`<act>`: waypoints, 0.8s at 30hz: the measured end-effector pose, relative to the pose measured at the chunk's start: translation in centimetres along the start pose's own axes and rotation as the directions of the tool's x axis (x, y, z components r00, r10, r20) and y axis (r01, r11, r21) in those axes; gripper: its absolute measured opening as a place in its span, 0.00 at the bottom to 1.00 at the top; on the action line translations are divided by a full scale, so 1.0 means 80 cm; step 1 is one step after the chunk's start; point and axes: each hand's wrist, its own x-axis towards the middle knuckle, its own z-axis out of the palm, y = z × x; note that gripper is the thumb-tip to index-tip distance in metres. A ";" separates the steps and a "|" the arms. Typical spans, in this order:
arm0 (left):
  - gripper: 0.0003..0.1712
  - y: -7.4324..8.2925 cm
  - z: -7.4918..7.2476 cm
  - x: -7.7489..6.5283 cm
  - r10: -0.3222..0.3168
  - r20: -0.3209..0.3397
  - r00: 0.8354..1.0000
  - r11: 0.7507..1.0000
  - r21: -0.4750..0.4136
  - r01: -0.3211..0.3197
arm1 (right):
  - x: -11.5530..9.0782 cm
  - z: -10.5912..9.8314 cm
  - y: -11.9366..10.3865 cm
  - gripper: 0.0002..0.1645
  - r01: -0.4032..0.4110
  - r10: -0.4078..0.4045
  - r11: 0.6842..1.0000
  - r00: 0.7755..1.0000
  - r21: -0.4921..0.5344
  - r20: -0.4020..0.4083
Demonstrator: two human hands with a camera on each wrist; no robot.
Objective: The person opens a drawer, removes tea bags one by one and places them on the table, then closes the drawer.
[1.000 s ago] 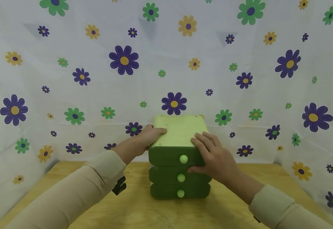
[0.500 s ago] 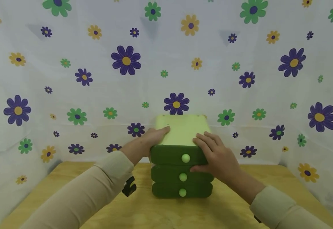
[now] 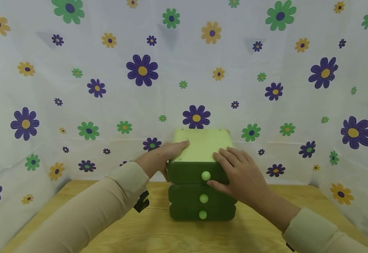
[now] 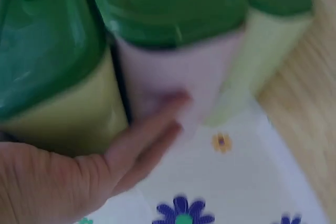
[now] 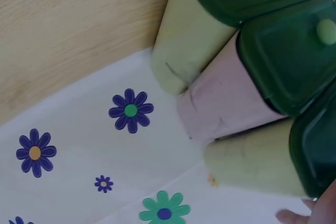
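A small three-tier drawer unit (image 3: 202,142) stands upright on the wooden table, with a pale green top and dark green rounded fronts. Each front has a round light green knob (image 3: 206,175). My left hand (image 3: 163,154) grips the unit's left side, thumb over the top edge. In the left wrist view its fingers (image 4: 142,145) lie along the side, reaching the pink middle tier (image 4: 168,77). Over the top right front corner, my right hand (image 3: 242,172) holds the top tier, fingers on the top and thumb across the front close to the knob.
The wooden table (image 3: 123,232) extends around the unit. White cloth (image 3: 184,45) printed with purple, green and orange flowers hangs behind and along both sides. A black device (image 3: 141,202) is strapped under the left wrist.
The head view has shifted slightly. The right thumb has moved up a little on the unit's front, closer to the top knob. Both hands stay on the drawer unit, which stays in place.
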 end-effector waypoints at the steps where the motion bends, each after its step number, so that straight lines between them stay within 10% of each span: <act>1: 0.44 0.000 -0.002 0.000 -0.003 0.003 1.000 1.000 0.023 0.003 | 0.001 -0.002 -0.003 0.45 0.009 -0.009 1.000 1.000 -0.016 -0.019; 8: 0.43 0.001 -0.012 0.002 0.027 0.003 1.000 0.987 0.157 -0.028 | 0.003 0.001 -0.021 0.35 0.177 -0.204 0.965 0.971 -0.192 -0.127; 14: 0.40 -0.002 -0.016 0.007 0.027 0.128 0.991 0.996 0.078 -0.037 | 0.007 0.008 -0.027 0.13 0.255 -0.278 0.946 0.956 -0.202 -0.095; 24: 0.42 -0.008 -0.019 0.017 0.020 0.251 0.968 0.999 0.035 -0.030 | 0.011 0.014 -0.031 0.21 0.284 -0.329 0.923 0.932 -0.258 -0.151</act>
